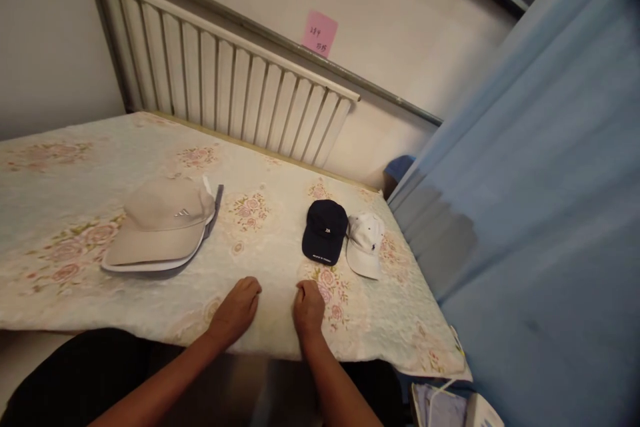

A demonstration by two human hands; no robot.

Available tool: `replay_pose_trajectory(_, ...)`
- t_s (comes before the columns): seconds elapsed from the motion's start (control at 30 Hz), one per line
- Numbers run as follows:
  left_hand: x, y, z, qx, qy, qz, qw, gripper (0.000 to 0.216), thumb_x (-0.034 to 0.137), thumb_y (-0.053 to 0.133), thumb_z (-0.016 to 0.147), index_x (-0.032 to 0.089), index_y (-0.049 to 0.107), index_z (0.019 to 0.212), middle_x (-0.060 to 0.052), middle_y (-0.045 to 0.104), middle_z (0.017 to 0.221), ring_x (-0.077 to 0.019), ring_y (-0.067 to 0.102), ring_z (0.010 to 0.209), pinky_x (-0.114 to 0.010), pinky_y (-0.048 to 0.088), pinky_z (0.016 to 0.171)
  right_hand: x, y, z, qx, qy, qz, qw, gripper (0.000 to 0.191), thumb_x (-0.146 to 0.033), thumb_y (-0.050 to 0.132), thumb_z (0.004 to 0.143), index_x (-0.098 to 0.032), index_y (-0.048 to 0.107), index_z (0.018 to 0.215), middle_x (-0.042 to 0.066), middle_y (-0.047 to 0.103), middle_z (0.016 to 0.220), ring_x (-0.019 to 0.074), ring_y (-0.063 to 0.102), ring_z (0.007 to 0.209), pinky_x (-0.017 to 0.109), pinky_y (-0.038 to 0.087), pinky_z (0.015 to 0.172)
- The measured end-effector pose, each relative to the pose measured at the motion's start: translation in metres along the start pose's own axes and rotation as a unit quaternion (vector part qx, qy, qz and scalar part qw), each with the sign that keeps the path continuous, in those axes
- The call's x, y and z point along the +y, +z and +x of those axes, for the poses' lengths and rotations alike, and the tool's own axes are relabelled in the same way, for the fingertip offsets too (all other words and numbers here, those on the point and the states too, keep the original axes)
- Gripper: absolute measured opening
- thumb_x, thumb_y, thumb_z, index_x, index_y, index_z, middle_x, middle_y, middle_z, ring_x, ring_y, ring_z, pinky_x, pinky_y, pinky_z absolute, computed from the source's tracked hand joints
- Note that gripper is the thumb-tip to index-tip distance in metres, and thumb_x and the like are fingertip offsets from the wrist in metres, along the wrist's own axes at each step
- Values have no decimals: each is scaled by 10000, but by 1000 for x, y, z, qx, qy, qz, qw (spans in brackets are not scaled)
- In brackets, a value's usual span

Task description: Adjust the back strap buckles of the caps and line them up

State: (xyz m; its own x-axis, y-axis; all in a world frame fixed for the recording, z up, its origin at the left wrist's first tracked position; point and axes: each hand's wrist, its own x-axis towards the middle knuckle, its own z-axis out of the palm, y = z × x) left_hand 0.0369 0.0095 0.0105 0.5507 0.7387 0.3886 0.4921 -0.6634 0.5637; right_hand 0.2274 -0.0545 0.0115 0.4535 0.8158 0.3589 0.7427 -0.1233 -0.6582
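My left hand [237,310] rests as a loose fist near the front edge of the floral cover [280,240]. Opposite it, my right hand [309,307] is also curled closed, with a gap between the two. Neither fist shows anything in it. Just beyond my right hand lies a black baseball cap [324,230], its brim facing me. A white baseball cap [367,243] touches its right side. To the left of my left hand sits a beige baseball cap [163,217], stacked over at least one more cap whose pale brim and grey strap stick out beneath.
A white radiator [225,73] runs along the wall behind the covered surface. Above it hangs a pink note [320,33]. The blue curtain [545,213] borders the right side, with a dark blue object [399,168] partly behind it. Below right is a white box [483,411].
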Motion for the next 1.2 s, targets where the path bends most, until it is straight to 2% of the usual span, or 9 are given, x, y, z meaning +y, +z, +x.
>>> replay_pose_trajectory(0.3, 5, -9, -20, 8, -5, 8, 1000, 215, 132, 359, 864, 173, 568, 887, -98, 575, 934, -235, 504, 936, -394, 416, 869, 4, 2, -3, 11, -28, -46, 998, 260, -91, 409, 811, -212, 634, 862, 44, 612, 839, 177, 556, 810, 275, 396, 769)
replay_pose_trajectory(0.4, 1, -14, -25, 9, -32, -62, 998, 185, 133, 413, 815, 175, 591, 842, -85, 587, 915, -229, 507, 915, -385, 403, 867, 7, 4, -5, 24, -51, -60, 997, 255, -83, 409, 803, -203, 628, 852, 37, 615, 823, 170, 559, 784, 271, 398, 746)
replay_pose_trajectory(0.47, -5, -21, -25, 0, -87, -162, 983, 123, 147, 493, 750, 188, 609, 761, -53, 602, 847, -215, 520, 863, -361, 402, 844, 8, 5, -6, 26, -59, -58, 996, 257, -76, 400, 800, -193, 624, 845, 40, 617, 822, 170, 561, 785, 273, 399, 748)
replay_pose_trajectory(0.53, -13, -33, -21, -5, -178, -276, 945, 51, 175, 576, 691, 192, 618, 667, -16, 609, 732, -193, 533, 764, -325, 411, 777, 9, 6, -7, 25, -65, -55, 996, 257, -78, 391, 802, -185, 622, 843, 45, 619, 829, 172, 564, 790, 275, 399, 751)
replay_pose_trajectory(0.63, -25, -59, -14, 30, -256, -327, 909, 82, 245, 620, 686, 183, 614, 633, 24, 580, 581, -155, 528, 585, -279, 415, 622, 10, 6, -7, 25, -71, -53, 996, 253, -91, 388, 811, -180, 623, 842, 49, 622, 828, 173, 565, 783, 278, 398, 743)
replay_pose_trajectory(0.73, -38, -89, -10, 101, -320, -374, 864, 129, 282, 656, 696, 162, 608, 702, 18, 602, 592, -140, 565, 539, -250, 440, 554, 10, 6, -7, 25, -72, -57, 995, 252, -103, 384, 819, -181, 622, 845, 51, 623, 830, 178, 566, 779, 281, 395, 734)
replay_pose_trajectory(0.87, -53, -123, -12, 218, -412, -446, 764, 98, 223, 601, 789, 133, 565, 774, -52, 652, 680, -151, 643, 580, -262, 529, 570, 10, 6, -8, 22, -72, -64, 995, 246, -107, 384, 817, -182, 616, 848, 53, 623, 842, 180, 572, 794, 281, 395, 735)
replay_pose_trajectory(1.03, -68, -143, -13, 307, -458, -531, 643, 100, 138, 463, 889, 120, 548, 839, -105, 668, 728, -170, 682, 654, -270, 577, 581, 11, 7, -8, 18, -70, -76, 994, 248, -114, 381, 824, -183, 616, 862, 54, 625, 855, 183, 576, 793, 284, 392, 728)
replay_pose_trajectory(1.2, -75, -148, -3, 358, -450, -597, 559, 209, 80, 454, 887, 142, 551, 1062, -81, 678, 857, -157, 681, 719, -296, 595, 673, 10, 7, -8, 17, -66, -90, 994, 244, -127, 382, 836, -183, 619, 860, 55, 627, 847, 186, 580, 788, 289, 391, 724)
